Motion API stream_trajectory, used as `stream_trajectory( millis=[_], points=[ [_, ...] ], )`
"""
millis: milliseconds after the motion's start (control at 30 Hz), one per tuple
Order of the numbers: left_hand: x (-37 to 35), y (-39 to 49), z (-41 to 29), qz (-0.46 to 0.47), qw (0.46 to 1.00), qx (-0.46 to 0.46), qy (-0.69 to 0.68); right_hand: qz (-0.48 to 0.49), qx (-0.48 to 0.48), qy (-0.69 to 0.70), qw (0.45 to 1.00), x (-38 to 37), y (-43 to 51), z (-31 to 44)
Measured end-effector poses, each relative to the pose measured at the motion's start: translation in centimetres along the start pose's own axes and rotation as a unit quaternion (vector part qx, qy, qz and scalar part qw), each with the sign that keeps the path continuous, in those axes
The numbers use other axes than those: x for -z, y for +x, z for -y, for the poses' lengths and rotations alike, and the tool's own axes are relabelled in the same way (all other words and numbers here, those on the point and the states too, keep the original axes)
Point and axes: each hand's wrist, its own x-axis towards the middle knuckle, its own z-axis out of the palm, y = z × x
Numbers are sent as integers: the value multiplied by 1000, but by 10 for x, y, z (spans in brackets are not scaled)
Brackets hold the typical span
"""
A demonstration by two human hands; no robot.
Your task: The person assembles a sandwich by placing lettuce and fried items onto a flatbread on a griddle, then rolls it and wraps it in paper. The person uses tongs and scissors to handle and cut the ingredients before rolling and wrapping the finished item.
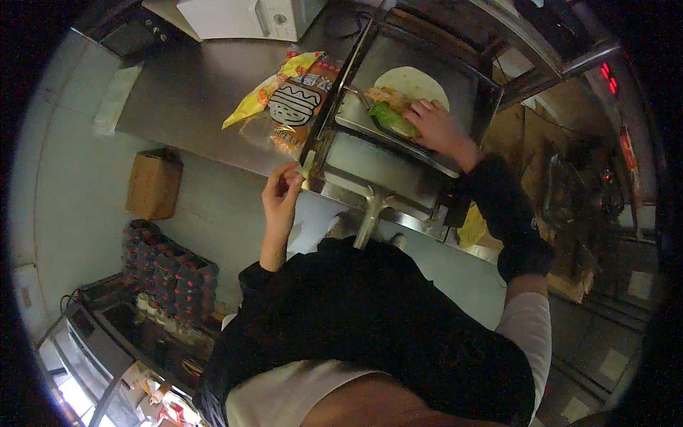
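My right hand (435, 125) rests on a green lettuce leaf (392, 118), its fingers curled over the leaf's edge. Under the leaf lies a round flatbread wrap (411, 80) with a browned, crumbly filling (387, 96) beside the lettuce. The wrap sits on a flat metal plate (459, 74) with raised edges. Lower and to the left, my left hand (283, 187) pinches a small pale strip (307, 163) between thumb and fingers; what it is cannot be made out. A metal Y-shaped handle (371, 213) points towards my body from a second flat metal panel (384, 160).
A plastic bag of buns (293, 104) lies on the steel counter (203, 101) to the left, near a white microwave (243, 18). A cardboard box (155, 184) and shrink-wrapped dark bottles (168, 267) stand at left. Metal framing (560, 58) rises at upper right.
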Motion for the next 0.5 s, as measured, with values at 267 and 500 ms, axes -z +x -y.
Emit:
stream_trajectory(
  millis=[267, 500],
  points=[
    [-1, 19, -5, 26, 998, -44, 27, -15, -6, 2, 1000, -4, 13, 2],
    [36, 39, -11, -69, 997, -9, -45, 21, -5, -9, 1000, 1, 17, 3]
  ],
)
